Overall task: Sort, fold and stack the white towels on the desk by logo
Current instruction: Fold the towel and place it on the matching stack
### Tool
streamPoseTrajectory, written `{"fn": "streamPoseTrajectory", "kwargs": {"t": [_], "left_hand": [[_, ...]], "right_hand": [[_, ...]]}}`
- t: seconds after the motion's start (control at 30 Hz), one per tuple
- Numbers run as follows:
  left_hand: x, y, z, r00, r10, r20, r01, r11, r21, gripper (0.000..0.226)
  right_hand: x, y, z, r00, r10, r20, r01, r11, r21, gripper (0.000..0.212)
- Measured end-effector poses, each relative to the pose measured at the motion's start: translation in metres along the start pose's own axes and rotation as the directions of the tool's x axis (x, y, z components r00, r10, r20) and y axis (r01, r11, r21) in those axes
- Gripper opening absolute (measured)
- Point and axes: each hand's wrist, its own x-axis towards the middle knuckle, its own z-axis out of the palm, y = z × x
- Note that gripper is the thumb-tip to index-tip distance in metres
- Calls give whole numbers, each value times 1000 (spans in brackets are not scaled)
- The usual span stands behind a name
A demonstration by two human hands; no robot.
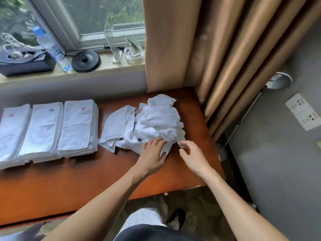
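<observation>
A heap of unfolded white towels (159, 119) lies at the right end of the wooden desk (86, 180). My left hand (152, 153) rests on the heap's near edge, fingers curled over a towel corner. My right hand (189, 153) pinches another corner of that towel at the heap's front right. Three stacks of folded towels stand on the left: one with a red logo (12, 134), one with a blue logo (43, 131), one with a red logo (79, 126). A loosely folded towel (114, 127) lies between the stacks and the heap.
On the windowsill behind the desk are a water bottle (50, 47), a black kettle base (86, 60), a black box (26, 62) with a cable, and a glass ashtray (134, 51). Beige curtains (217, 58) hang at the desk's right end. Wall sockets (304, 111) sit further right.
</observation>
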Motion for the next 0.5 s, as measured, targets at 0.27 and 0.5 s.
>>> {"fn": "streamPoseTrajectory", "kwargs": {"t": [0.27, 0.5], "left_hand": [[75, -25, 5, 998, -37, -44, 32, 995, -96, 46], [104, -35, 12, 994, -96, -51, 75, 946, -314, 47]], "right_hand": [[88, -18, -6, 998, 33, 53, -29, 996, -86, 33], [153, -36, 1, 994, 28, 104, -8, 982, -189, 41]]}}
